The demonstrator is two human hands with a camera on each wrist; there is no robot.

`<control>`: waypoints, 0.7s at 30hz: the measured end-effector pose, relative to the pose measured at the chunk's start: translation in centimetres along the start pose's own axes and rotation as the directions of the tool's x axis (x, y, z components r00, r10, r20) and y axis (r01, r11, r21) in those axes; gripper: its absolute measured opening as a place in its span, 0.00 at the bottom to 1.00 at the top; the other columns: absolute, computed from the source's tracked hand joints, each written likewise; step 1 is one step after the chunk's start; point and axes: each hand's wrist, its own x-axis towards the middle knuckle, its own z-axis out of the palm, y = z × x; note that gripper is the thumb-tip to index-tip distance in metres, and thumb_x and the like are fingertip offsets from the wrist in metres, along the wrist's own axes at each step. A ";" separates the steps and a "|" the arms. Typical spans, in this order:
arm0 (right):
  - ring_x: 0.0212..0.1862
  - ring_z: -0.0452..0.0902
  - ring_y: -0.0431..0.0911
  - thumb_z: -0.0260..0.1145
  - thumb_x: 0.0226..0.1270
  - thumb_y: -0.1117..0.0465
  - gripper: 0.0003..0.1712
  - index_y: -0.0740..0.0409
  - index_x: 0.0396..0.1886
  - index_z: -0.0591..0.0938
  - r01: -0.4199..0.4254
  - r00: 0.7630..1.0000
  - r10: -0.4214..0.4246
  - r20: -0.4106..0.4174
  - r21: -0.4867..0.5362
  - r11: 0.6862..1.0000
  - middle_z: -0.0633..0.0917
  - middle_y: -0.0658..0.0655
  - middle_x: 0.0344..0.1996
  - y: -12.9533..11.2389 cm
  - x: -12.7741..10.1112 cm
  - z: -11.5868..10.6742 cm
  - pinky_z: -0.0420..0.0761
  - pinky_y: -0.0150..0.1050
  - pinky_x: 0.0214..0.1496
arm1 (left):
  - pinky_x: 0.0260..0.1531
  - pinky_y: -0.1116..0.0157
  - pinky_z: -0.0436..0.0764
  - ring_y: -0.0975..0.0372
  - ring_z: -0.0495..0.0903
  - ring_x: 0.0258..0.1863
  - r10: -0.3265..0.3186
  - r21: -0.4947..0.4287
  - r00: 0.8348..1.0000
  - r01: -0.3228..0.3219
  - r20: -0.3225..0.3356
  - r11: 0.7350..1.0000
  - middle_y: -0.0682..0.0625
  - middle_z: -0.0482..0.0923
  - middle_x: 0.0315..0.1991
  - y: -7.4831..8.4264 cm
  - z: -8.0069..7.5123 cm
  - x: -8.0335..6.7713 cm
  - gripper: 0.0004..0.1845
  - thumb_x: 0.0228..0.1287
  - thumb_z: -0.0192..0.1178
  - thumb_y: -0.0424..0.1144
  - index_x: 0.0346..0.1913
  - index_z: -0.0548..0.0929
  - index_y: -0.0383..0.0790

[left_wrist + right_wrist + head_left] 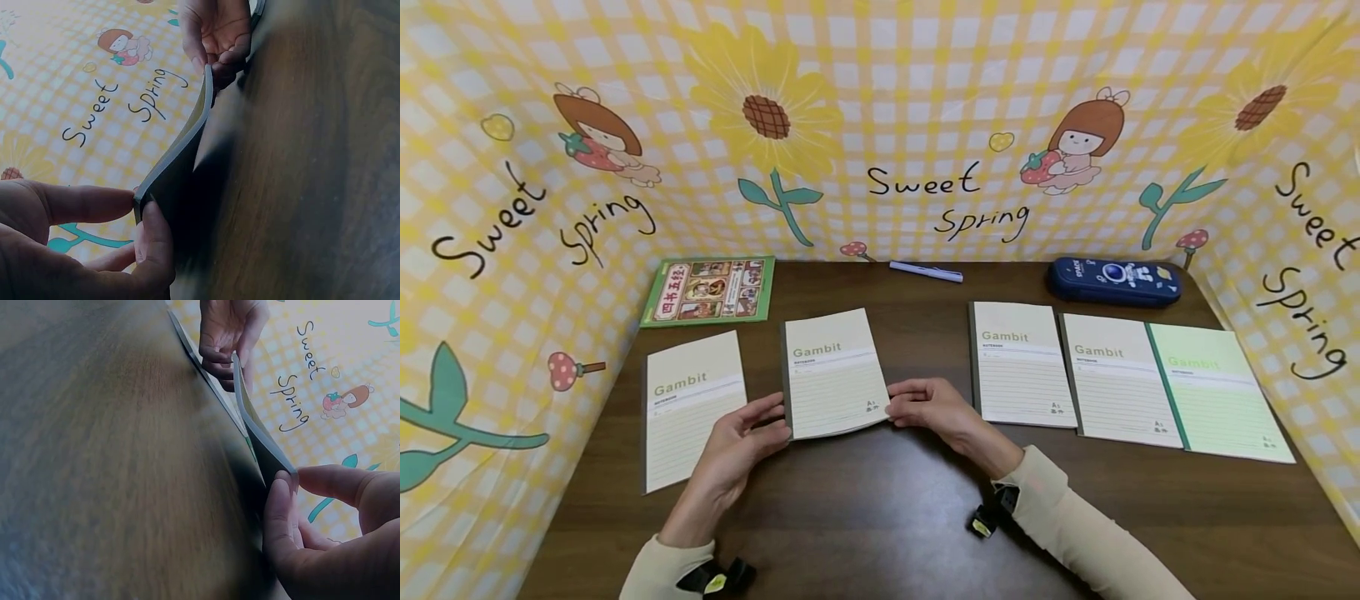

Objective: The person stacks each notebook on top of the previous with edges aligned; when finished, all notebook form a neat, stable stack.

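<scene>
A cream Gambit notebook point(835, 375) with a dark spine is held between both hands, lifted off the table, its near edge bowed. My left hand point(741, 446) pinches its lower left corner by the spine. The lower right corner is pinched between thumb and fingers of my right hand point(936, 412). Both wrist views show the notebook's edge point(172, 156) sagging between the two grips. To the left, another cream notebook point(688, 425) lies flat, partly behind my left hand. Right of my right hand lies a third cream notebook point(1022, 367).
Farther right lie another cream notebook point(1116, 383) and a green-tinted one point(1213, 400), side by side. Along the back are a green-bordered picture book point(711, 290), a lavender pen point(925, 272) and a navy pencil case point(1112, 282). Checked cloth walls point(880, 125) enclose the brown table point(865, 517).
</scene>
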 end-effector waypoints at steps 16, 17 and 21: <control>0.37 0.85 0.39 0.67 0.69 0.73 0.25 0.78 0.63 0.76 0.021 1.000 -0.021 0.011 -0.029 0.999 0.88 0.49 0.35 -0.1 -0.7 -0.6 0.87 0.32 0.43 | 0.46 0.73 0.86 0.68 0.80 0.49 0.024 0.017 1.000 -0.024 0.004 1.000 0.40 0.72 0.64 -0.3 0.9 0.2 0.35 0.68 0.61 0.20 0.77 0.64 0.31; 0.37 0.85 0.39 0.67 0.69 0.73 0.25 0.78 0.63 0.76 0.023 1.000 -0.023 0.012 -0.032 0.999 0.88 0.49 0.36 0.0 -0.8 -0.6 0.87 0.32 0.43 | 0.46 0.73 0.86 0.68 0.80 0.50 0.025 0.020 1.000 -0.025 0.004 0.999 0.40 0.72 0.64 -0.3 1.0 0.1 0.35 0.68 0.61 0.20 0.77 0.65 0.31; 0.37 0.85 0.39 0.68 0.68 0.73 0.26 0.78 0.64 0.76 0.029 1.000 -0.029 0.005 -0.037 0.999 0.89 0.50 0.36 0.0 -1.0 -0.8 0.87 0.32 0.43 | 0.46 0.73 0.86 0.67 0.81 0.49 0.034 0.026 0.999 -0.033 -0.009 0.999 0.39 0.73 0.63 -0.4 1.4 0.2 0.35 0.67 0.61 0.19 0.76 0.66 0.31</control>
